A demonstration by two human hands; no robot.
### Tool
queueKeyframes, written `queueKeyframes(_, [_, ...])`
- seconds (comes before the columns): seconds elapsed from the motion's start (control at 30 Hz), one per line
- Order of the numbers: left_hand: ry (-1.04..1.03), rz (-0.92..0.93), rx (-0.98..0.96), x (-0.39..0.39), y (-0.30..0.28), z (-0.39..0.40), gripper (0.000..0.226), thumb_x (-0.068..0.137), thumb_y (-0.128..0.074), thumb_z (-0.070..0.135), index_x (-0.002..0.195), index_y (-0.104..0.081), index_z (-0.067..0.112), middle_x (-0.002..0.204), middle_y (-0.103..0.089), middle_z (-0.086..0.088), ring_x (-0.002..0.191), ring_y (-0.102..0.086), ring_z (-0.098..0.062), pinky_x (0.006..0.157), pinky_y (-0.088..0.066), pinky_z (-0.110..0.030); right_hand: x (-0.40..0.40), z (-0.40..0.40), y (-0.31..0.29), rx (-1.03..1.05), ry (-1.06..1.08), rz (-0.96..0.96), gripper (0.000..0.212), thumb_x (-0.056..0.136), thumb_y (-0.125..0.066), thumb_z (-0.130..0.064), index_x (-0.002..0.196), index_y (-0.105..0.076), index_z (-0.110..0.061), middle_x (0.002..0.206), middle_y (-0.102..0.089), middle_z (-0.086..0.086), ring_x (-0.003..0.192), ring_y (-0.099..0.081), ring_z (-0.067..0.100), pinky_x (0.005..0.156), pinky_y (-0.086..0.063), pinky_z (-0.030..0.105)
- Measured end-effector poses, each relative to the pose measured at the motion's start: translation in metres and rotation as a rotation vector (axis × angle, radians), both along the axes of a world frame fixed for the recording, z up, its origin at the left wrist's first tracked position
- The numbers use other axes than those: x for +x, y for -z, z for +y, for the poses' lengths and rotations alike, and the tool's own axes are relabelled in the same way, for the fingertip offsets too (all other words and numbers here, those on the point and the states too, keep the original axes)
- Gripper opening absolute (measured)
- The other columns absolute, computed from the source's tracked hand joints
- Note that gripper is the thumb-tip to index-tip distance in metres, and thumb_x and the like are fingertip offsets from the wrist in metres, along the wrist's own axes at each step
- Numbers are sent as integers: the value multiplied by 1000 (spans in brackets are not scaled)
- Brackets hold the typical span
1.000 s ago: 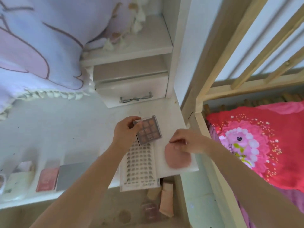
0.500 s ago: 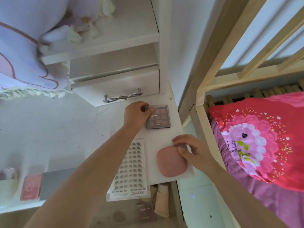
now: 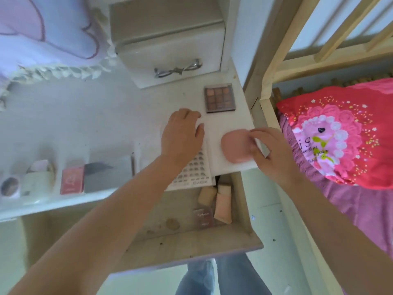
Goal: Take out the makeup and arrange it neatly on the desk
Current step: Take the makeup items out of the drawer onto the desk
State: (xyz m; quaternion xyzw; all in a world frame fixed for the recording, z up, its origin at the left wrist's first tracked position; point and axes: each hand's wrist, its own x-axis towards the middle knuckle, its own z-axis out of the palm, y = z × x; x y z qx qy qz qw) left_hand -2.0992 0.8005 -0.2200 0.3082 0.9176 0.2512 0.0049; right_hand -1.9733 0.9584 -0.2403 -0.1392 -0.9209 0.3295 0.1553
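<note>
Arranging step: the right hand pinches the pink compact on the worktop; the left hand rests open. Next, align it below the eyeshadow palette.

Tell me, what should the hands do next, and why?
Probably the left hand should reach into the open drawer for one of the tubes. The eyeshadow palette already lies flat on the desk, the right hand is on the pink case, and makeup remains in the drawer.
</note>
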Motion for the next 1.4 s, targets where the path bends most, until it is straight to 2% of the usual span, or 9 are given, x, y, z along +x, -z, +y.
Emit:
queueKeyframes(0.13, [215, 199, 110, 76, 4, -73, 20, 76, -50, 10, 73, -67, 0, 69, -63, -14, 61, -60, -26, 54, -47, -27, 56, -56, 7, 104, 17, 51, 26, 78, -46, -10, 81, -66, 7, 80, -67, 22, 81, -59, 28, 77, -42, 27])
queueKeyframes(0.2, [280, 123, 33, 111, 25, -102, 23, 76, -47, 12, 70, -67, 3, 65, -61, -10, 57, -58, -23, 51, -43, -25, 76, -85, 23, 62, 25, -125, 20, 78, -52, -7, 84, -66, 5, 81, -67, 22, 76, -64, 32, 71, -48, 29])
queueKeyframes(0.37, [89, -601, -541, 146, 94, -128, 39, 90, -44, 17, 127, -40, 6, 127, -44, -16, 114, -45, -30, 90, -39, -34, 71, -122, 68, -72, 27, -781, 33, 89, -46, -14, 121, -45, -4, 119, -53, 16, 105, -51, 28, 81, -37, 23])
queueKeyframes(0.53, [74, -680, -444, 136, 132, -106, 39, 93, -44, 20, 129, -40, 4, 128, -46, -19, 115, -47, -32, 91, -37, -33, 55, -136, 104, -94, 262, -928, 49, 90, -44, -18, 132, -26, 1, 127, -46, 22, 111, -51, 33, 89, -42, 34])
queueKeyframes(0.7, [5, -710, -431, 133, 149, -93, 31, 91, -46, 16, 119, -48, 1, 126, -41, -20, 110, -47, -33, 89, -39, -34, 55, -138, 125, -46, 367, -886, 57, 90, -47, -18, 135, -20, 3, 127, -46, 23, 112, -52, 36, 89, -45, 39])
queueKeyframes(0.97, [47, -777, -252, 127, 137, -112, 20, 85, -58, 14, 103, -56, 5, 106, -63, -16, 97, -57, -29, 76, -41, -29, 57, -135, 118, -157, 339, -888, 31, 84, -57, -20, 108, -50, -1, 112, -58, 19, 99, -57, 33, 71, -39, 29])
queueKeyframes(1.17, [-122, -780, 50, 120, 84, -152, 18, 81, -66, 13, 98, -62, 13, 76, -58, 11, 70, -54, -4, 59, -40, -6, 80, -125, 62, -255, 347, -639, 26, 83, -61, -17, 102, -53, -1, 92, -57, 10, 79, -49, 23, 55, -29, 13])
queueKeyframes(1.27, [-183, -782, 252, 115, 45, -165, 18, 79, -66, 8, 89, -63, 22, 75, -59, 18, 72, -56, 3, 64, -46, -3, 91, -126, 24, -354, 314, -483, 22, 82, -63, -14, 100, -57, -5, 82, -54, -1, 74, -48, 15, 52, -36, 7])
queueKeyframes(1.4, [-285, -728, 513, 100, 2, -158, 35, 83, -61, 3, 78, -58, 38, 77, -63, 14, 73, -59, -3, 69, -50, -13, 78, -122, -23, -533, 246, -304, 16, 83, -60, -12, 92, -55, -24, 84, -60, -4, 83, -58, 22, 73, -48, 31])
